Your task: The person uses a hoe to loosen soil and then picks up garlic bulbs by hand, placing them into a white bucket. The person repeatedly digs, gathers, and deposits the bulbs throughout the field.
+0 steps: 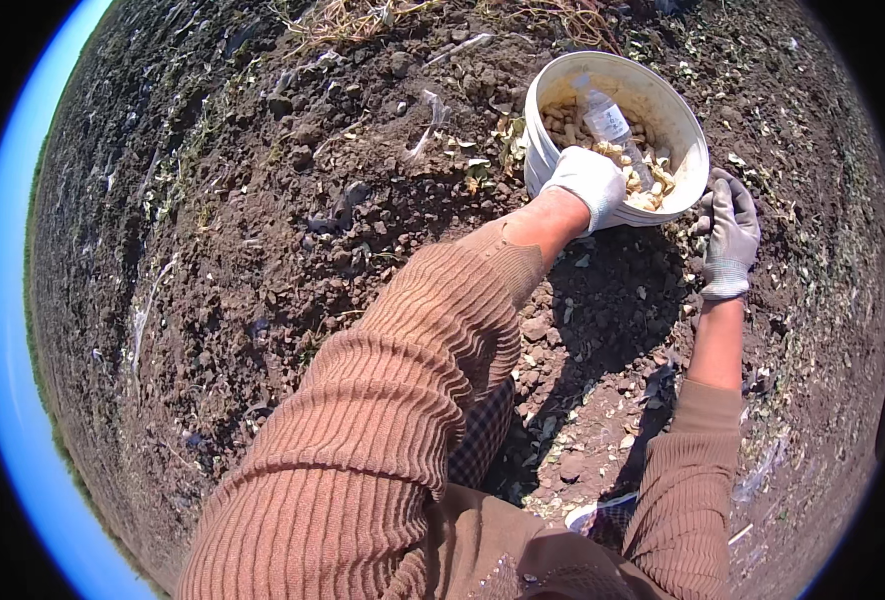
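A white plastic bucket (615, 139) stands on the soil in front of me, holding unshelled peanuts (562, 124). A clear plastic bottle (600, 112) with a white label leans among them. My left hand (589, 182), in a white glove, is closed over the bucket's near rim; its fingertips are hidden on the inner side. Just outside the right side of the rim is my right hand (729, 225) in a dirty grey-white glove. Its fingers are curled, and whether anything lies within them cannot be seen.
Loose dark soil (262, 255) with clods, dry leaves and scraps of clear plastic film (431, 124) surrounds the bucket. Pulled dry vines (360, 19) lie at the top. A checked trouser leg (481, 435) and part of a shoe (581, 516) show below my arms.
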`<state>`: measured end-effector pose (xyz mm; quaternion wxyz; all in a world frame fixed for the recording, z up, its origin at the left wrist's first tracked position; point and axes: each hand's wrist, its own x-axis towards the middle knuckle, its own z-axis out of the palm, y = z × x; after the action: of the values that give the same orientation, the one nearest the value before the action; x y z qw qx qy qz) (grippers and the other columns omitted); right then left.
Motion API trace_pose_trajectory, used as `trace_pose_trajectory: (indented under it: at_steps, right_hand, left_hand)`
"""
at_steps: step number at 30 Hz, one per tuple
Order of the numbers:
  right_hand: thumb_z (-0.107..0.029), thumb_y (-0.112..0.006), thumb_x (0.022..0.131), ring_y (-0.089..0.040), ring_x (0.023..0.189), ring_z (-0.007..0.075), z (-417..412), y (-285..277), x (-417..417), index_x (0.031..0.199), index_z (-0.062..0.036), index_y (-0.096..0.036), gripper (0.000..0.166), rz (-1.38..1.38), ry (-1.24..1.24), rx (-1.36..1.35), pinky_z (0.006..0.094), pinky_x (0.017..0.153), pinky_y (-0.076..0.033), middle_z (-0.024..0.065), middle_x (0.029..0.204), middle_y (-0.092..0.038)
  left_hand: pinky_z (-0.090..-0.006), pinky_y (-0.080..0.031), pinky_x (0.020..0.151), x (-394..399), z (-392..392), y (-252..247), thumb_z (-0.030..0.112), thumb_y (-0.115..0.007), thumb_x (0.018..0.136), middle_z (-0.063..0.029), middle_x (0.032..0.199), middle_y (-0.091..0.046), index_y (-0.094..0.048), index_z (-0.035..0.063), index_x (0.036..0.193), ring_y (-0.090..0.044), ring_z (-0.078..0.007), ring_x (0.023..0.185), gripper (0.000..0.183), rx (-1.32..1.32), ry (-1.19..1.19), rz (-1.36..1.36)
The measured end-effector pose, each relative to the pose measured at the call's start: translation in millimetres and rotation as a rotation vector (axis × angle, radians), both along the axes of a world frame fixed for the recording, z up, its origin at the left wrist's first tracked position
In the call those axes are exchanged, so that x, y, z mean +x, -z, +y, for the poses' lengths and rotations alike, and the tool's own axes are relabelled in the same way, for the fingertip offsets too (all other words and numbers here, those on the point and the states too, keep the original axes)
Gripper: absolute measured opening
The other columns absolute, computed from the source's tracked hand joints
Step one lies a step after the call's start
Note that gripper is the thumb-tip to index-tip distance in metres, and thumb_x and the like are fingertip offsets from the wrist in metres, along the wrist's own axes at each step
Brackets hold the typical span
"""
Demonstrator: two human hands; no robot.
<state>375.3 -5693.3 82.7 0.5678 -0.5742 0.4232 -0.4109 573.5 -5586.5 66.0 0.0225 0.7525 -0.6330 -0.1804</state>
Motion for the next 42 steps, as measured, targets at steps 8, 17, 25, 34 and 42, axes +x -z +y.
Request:
trace_pose_trajectory:
  at_steps: [8,17,25,34,42]
  right_hand:
    - [-0.018,-0.071,0.097,-0.067,0.105,0.0218,65,-14,-17,0.153,-0.0092,-0.045,0.063,0.489,-0.282,-0.276,0.0346,0.089,-0.056,0.0161,0.128,-0.065]
    - [-0.034,-0.064,0.091,-0.071,0.102,0.0381,249,-40,-474,0.118,-0.0093,-0.07,0.037,1.982,-1.034,0.431,0.0495,0.087,-0.057,0.017,0.112,-0.073]
    - [-0.034,-0.065,0.089,-0.07,0.109,0.0382,492,61,-666,0.116,-0.0082,-0.076,0.039,1.496,-0.374,1.03,0.0487,0.092,-0.055,0.0188,0.118,-0.074]
    - [-0.03,-0.059,0.093,-0.068,0.113,0.0361,393,107,-714,0.121,-0.0124,-0.071,0.035,1.371,0.249,0.847,0.0475,0.093,-0.056,0.0173,0.121,-0.071]
    - [-0.032,-0.059,0.093,-0.048,0.139,0.0402,330,144,-824,0.147,-0.0235,-0.052,0.055,1.322,0.528,0.741,0.0504,0.114,-0.04,0.0166,0.163,-0.035]
  left_hand:
    - [-0.0453,-0.057,0.086,7,-8,0,0.018,-0.05,0.092,-0.0205,0.105,-0.076,-0.079,0.0034,0.105,-0.075,-0.0336,0.099,0.035,-0.085,-0.073,0.065]
    - [-0.0467,-0.057,0.09,24,-29,31,0.011,-0.066,0.082,-0.0232,0.102,-0.075,-0.076,0.0034,0.1,-0.073,-0.0381,0.1,0.022,-0.016,0.069,-0.3]
    - [-0.0462,-0.058,0.086,12,-18,16,0.023,-0.071,0.082,-0.0205,0.097,-0.076,-0.077,0.0085,0.104,-0.073,-0.0398,0.097,0.027,0.233,0.123,-0.449]
    - [-0.0441,-0.052,0.093,-33,-34,-40,0.016,-0.075,0.074,-0.0168,0.116,-0.069,-0.067,0.0055,0.12,-0.066,-0.0342,0.105,0.048,-0.124,0.248,-0.309]
    - [-0.0319,-0.054,0.075,-239,-45,17,0.014,-0.075,0.078,-0.0079,0.091,-0.072,-0.071,0.0009,0.111,-0.063,-0.0157,0.076,0.035,0.206,0.294,0.108]
